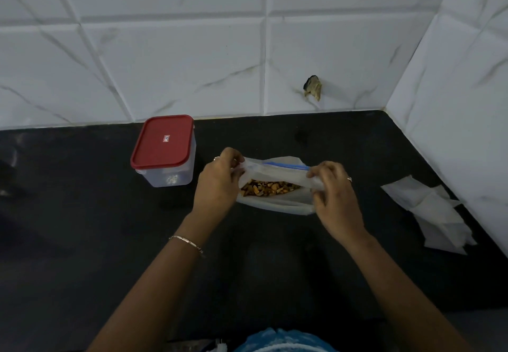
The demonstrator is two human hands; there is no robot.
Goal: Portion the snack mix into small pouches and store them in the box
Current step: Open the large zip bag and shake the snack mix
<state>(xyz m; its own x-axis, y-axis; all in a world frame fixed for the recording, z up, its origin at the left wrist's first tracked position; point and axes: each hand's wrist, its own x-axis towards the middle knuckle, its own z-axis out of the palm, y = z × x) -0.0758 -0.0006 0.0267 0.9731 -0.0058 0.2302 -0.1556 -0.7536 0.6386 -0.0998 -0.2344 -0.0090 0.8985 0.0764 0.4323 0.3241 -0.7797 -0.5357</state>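
A clear zip bag [277, 175] with a blue seal strip lies on the black counter, its mouth pulled open over an orange-brown snack mix [268, 188]. My left hand [220, 184] pinches the bag's left edge. My right hand [334, 195] pinches its right edge. A clear plastic box [165, 156] with a red lid shut on it stands to the left of the bag, near the wall. Several small empty white pouches [434, 214] lie in a loose pile at the right.
The black counter [82, 228] meets white marble-look tiled walls at the back and along the right, forming a corner. A chipped hole [312, 88] marks the back wall above the bag. A blurred dark object sits at the far left edge.
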